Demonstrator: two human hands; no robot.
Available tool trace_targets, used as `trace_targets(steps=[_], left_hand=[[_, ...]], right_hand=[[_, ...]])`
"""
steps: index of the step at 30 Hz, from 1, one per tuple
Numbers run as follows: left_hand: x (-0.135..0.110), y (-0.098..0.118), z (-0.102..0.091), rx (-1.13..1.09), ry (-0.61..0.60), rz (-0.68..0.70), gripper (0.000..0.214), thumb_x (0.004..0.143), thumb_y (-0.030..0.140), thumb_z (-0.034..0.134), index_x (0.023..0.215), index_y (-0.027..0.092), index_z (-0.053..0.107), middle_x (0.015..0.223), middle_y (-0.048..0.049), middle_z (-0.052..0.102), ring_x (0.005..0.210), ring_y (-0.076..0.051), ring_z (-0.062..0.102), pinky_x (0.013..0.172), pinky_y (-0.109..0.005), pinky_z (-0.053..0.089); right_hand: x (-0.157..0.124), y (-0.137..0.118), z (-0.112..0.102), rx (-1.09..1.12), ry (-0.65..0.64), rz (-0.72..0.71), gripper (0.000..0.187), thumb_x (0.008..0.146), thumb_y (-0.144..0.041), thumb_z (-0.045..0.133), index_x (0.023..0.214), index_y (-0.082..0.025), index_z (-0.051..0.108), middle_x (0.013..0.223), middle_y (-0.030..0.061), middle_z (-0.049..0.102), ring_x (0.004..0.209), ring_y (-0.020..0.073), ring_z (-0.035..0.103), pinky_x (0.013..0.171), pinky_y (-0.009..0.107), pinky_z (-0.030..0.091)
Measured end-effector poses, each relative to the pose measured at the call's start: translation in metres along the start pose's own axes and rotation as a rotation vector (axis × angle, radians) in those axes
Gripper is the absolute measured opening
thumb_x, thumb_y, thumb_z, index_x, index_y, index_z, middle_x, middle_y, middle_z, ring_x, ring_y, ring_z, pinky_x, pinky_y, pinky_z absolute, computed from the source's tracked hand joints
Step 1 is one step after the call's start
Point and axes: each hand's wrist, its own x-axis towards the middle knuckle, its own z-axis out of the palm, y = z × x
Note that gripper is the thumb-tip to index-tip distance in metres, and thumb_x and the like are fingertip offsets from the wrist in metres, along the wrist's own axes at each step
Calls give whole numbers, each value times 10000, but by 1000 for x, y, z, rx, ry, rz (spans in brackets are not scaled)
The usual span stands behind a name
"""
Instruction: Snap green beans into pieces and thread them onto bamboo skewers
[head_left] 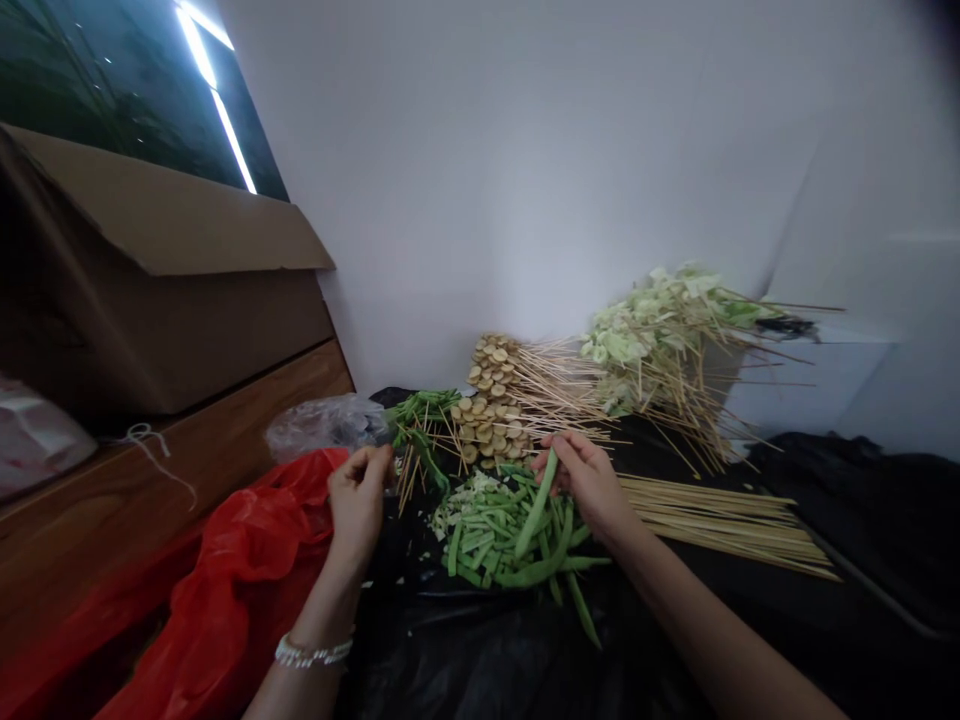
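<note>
My right hand [581, 480] pinches a long green bean [537, 505] near its upper end, above a heap of cut and whole green beans [484, 535]. To the left, my left hand [360, 500] is raised with thumb and fingertips pressed together; whatever they hold, if anything, is too small to make out. Pale chopped bits [469, 500] lie at the heap's back left edge. Just behind are skewers of round pale slices [491, 430] and a bunch of skewered greens [427, 408].
Bare bamboo skewers [727, 515] lie to the right on black plastic sheeting [465, 650]. Skewered cabbage leaves [660, 320] are piled at the back right. A red plastic bag [240, 550], a clear bag [326, 425] and a cardboard box [172, 320] are on the left.
</note>
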Motion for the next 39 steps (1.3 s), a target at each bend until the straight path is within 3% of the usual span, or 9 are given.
trace_targets(steps=[2,6,10,15,18,22,26,30,39], left_hand=[[4,-4,-7,347,70,49,352,798,357,536,522,194,389,504,47,324,505,-107,357,518,-233,284],[6,-5,-9,863,-71,130,276,786,392,580,606,187,622,760,-31,606,634,-166,506,530,-259,287],[-9,7,7,744,-6,287,353,881,423,493,730,166,683,947,-91,631,758,-190,568,632,-276,394],[-44,18,37,306,-771,265,386,951,352,394,780,169,688,781,-50,661,750,-169,597,710,-252,445],[-58,17,49,229,-948,205,360,940,345,441,744,164,682,715,-35,669,696,-160,600,668,-238,434],[-61,9,53,160,-924,136,334,934,341,467,758,157,684,675,-29,672,654,-150,600,633,-226,422],[-59,4,52,207,-805,161,325,938,339,463,758,156,662,686,-28,647,671,-150,590,644,-228,413],[-61,4,53,239,-697,205,314,942,323,458,725,161,617,677,-20,611,657,-144,567,639,-232,400],[-60,6,50,256,-707,256,248,958,274,400,850,172,598,773,-27,596,725,-149,558,683,-237,412]], right_hand=[[1,1,-1,42,18,6,399,746,-548,650,870,-184,543,690,18,692,536,146,627,413,211,443],[3,1,-1,58,49,-15,391,748,-533,654,885,-190,527,708,26,704,563,159,653,426,220,469],[3,-1,-1,39,57,-66,379,759,-538,644,874,-199,520,719,27,704,573,165,656,433,237,491],[4,0,-2,-26,96,-126,372,788,-549,611,873,-200,514,734,29,701,589,166,659,445,240,504],[5,3,-3,-48,106,-145,343,814,-529,589,887,-203,510,737,31,699,575,165,653,452,250,505],[6,4,-7,-260,165,-288,261,898,-442,487,992,-201,518,885,83,706,754,214,683,581,328,552],[-5,-2,-5,-905,279,-831,332,916,-245,485,1239,-176,517,1262,154,591,1220,271,507,1005,477,402],[-19,4,10,-1390,-76,-1151,288,932,-138,452,1176,-178,600,1160,96,657,1225,235,480,1081,461,266],[-18,21,13,-1600,-210,-1095,145,918,-159,495,930,-170,639,786,39,615,889,203,516,1000,454,292]])
